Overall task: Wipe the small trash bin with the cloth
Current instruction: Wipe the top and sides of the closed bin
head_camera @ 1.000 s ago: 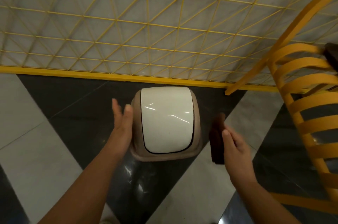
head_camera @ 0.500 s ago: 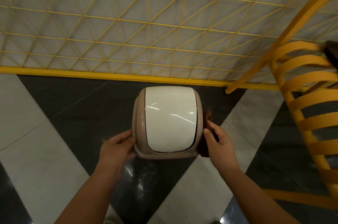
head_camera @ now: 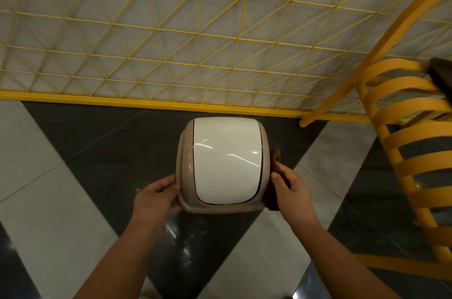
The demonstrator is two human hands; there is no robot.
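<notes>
Trash bin [head_camera: 186,164] on tiled floor [head_camera: 49,213]

Public interior: polished floor [head_camera: 61,213], yellow chair [head_camera: 403,142]

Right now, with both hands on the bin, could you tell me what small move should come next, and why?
Probably slide the right hand with the dark cloth along the bin's right side: the cloth is already pressed there, and the left hand steadies the opposite side.

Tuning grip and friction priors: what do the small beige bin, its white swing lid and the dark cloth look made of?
Small beige bin: apparently moulded plastic, semi-gloss, rounded seamless rim. White swing lid: glossy plastic, sharp light streaks. Dark brown cloth: soft fabric, matte, bunched under the right hand; weave too dark to tell.
</notes>
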